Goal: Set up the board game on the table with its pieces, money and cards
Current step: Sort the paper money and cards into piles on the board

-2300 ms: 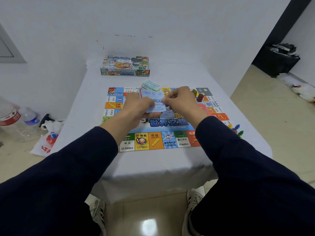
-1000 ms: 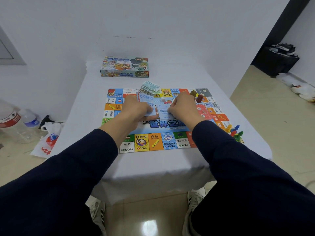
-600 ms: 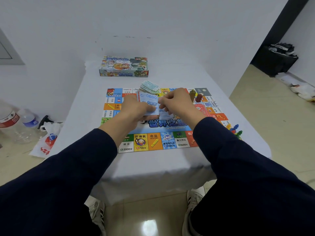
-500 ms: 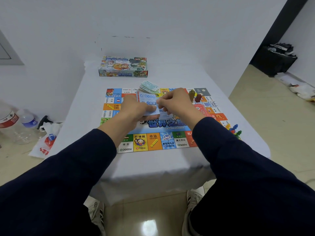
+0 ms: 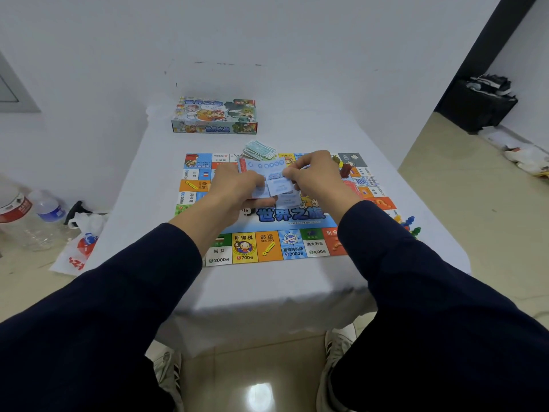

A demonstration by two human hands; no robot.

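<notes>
**Both hands on the blue cards above the board**

I see my left hand (image 5: 237, 188) and right hand (image 5: 316, 178) meeting at the middle of the frame, both dark sleeves reaching in from the bottom corners. The left hand grips a stack of pale blue cards (image 5: 264, 173) from underneath, fingers curled around it. The right hand pinches a single blue card (image 5: 280, 185) at the stack's right side, thumb and fingers closed on its edge. How many cards the stack holds I cannot tell.

Beneath the hands the game board (image 5: 267, 245) lies flat on the white tabletop (image 5: 142, 179), its coloured squares running along the near edge. A pile of green paper money (image 5: 260, 150) sits at the board's far edge, just above the hands in the frame. A dark red piece (image 5: 345, 171) stands upright on the board to the right of my right hand. Small coloured pieces (image 5: 411, 226) lie clustered on the tabletop off the board's right edge, partly hidden by my right sleeve.

The game box (image 5: 215, 115) rests at the far end of the tabletop, upper centre. Plastic bottles (image 5: 32, 212) and a white bag (image 5: 81, 242) lie on the floor at the left of the frame.
</notes>
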